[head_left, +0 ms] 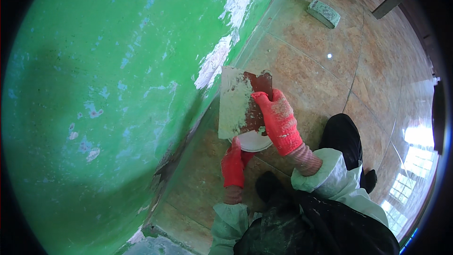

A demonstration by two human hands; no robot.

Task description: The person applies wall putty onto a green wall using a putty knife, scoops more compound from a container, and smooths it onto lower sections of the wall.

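Note:
My right hand [281,122], in a dusty red glove, is closed round the brown back of a wide putty knife [232,106]. Greyish putty is smeared over its broad blade and onto the brown part. Just below the knife, my left hand [232,166], also red-gloved, grips the side of a round white tub [257,144]. The knife hides most of the tub and whatever is in it. Close to the blade's upper left corner, a ragged white patch [214,61] runs along the foot of the green wall [118,94].
Brown tiles form the floor [311,73] beside the wall. A putty-flecked block [323,13] lies at the far right, near dark wooden furniture legs [389,4]. My dark shoe [342,137] stands right of my hands. Scuffs and pale chips mark the wall.

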